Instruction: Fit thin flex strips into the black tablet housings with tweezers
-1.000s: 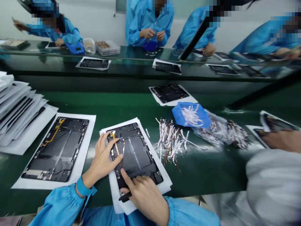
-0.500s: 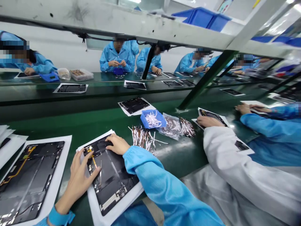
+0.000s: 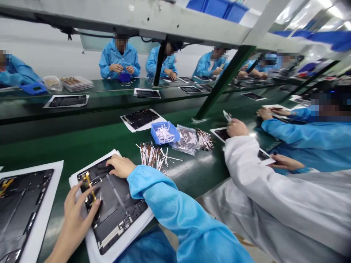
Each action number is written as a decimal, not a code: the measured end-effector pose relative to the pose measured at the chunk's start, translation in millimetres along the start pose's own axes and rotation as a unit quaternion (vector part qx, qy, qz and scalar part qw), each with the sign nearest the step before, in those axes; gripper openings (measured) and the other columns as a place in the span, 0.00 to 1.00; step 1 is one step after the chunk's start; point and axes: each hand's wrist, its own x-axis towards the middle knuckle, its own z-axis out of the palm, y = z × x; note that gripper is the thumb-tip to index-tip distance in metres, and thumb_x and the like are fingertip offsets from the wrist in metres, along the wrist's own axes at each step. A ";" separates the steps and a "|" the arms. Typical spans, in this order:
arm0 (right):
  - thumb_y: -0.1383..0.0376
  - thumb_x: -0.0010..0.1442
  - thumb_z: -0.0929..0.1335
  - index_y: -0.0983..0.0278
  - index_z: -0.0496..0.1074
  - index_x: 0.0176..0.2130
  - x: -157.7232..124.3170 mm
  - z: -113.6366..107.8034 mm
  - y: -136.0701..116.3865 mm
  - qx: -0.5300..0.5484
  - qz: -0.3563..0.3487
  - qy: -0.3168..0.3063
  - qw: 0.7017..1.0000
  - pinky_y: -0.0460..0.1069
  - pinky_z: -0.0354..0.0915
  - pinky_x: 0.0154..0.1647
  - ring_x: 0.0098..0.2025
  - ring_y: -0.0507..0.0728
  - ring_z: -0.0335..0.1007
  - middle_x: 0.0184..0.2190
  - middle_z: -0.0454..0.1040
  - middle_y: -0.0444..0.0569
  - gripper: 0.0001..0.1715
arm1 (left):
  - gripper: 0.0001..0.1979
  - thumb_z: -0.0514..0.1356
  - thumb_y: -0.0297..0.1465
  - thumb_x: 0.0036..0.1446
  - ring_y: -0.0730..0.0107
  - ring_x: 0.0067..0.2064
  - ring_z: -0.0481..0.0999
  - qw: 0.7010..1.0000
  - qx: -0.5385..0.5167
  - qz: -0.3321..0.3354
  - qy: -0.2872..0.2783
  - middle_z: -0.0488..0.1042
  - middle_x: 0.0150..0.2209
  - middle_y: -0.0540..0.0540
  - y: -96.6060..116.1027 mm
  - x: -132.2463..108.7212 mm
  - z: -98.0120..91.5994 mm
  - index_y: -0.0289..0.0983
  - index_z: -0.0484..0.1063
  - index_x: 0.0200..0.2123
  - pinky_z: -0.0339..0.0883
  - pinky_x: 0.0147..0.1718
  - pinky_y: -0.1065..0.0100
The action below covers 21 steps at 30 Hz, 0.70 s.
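Tablet panel (image 3: 115, 208) lying flat on white sheet (image 3: 91, 243) on green table (image 3: 192, 182); thin, rather stiff, probably fragile, so best held by edges. Right fingers (image 3: 117, 164) flat along upper edge, no clear grip. Left fingers (image 3: 72, 197) spread open, just beside soft yellow flex (image 3: 88, 182).

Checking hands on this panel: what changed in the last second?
The right hand moved from the near edge of the black tablet panel to its far edge; the left hand stayed by the yellow flex cable. The panel still lies on its white sheet.
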 end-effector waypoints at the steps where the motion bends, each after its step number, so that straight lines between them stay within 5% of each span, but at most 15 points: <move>1: 0.66 0.58 0.74 0.56 0.75 0.45 -2.4 -0.9 1.2 0.006 -0.003 0.008 1.000 0.52 0.68 0.49 0.49 0.57 0.71 0.48 0.70 0.45 0.15 | 0.16 0.55 0.40 0.65 0.43 0.68 0.55 1.000 0.010 0.013 0.002 0.55 0.65 0.40 6.5 -4.5 1.0 0.44 0.70 0.52 0.52 0.64 0.40; 5: 0.69 0.65 0.67 0.62 0.74 0.48 -9.4 -7.1 8.9 0.030 0.000 0.054 0.998 0.53 0.63 0.56 0.54 0.58 0.67 0.49 0.68 0.50 0.11 | 0.15 0.55 0.35 0.66 0.42 0.70 0.49 0.998 0.044 0.032 -0.043 0.50 0.68 0.39 33.4 -17.3 5.0 0.44 0.71 0.54 0.53 0.63 0.39; 9: 0.67 0.63 0.70 0.63 0.74 0.49 -7.6 -5.1 6.5 0.041 -0.021 0.030 0.998 0.53 0.63 0.55 0.53 0.59 0.68 0.48 0.69 0.51 0.14 | 0.16 0.55 0.33 0.66 0.42 0.71 0.45 0.997 0.050 0.011 -0.060 0.49 0.70 0.39 49.4 -19.0 7.1 0.44 0.71 0.55 0.54 0.62 0.38; 15: 0.68 0.57 0.75 0.64 0.75 0.43 -2.2 15.2 -8.0 0.031 -0.051 -0.032 0.998 0.52 0.64 0.46 0.46 0.59 0.71 0.43 0.70 0.49 0.13 | 0.16 0.55 0.31 0.66 0.44 0.71 0.45 0.998 0.037 -0.014 -0.044 0.50 0.70 0.39 53.8 -26.5 6.5 0.44 0.71 0.55 0.56 0.62 0.37; 21: 0.71 0.57 0.74 0.62 0.73 0.38 1.2 19.1 -14.7 0.044 -0.055 -0.008 0.997 0.50 0.63 0.44 0.43 0.57 0.71 0.40 0.70 0.46 0.09 | 0.14 0.56 0.32 0.66 0.46 0.71 0.49 0.997 -0.047 -0.057 -0.023 0.54 0.69 0.43 57.9 -38.2 2.1 0.46 0.74 0.52 0.54 0.63 0.38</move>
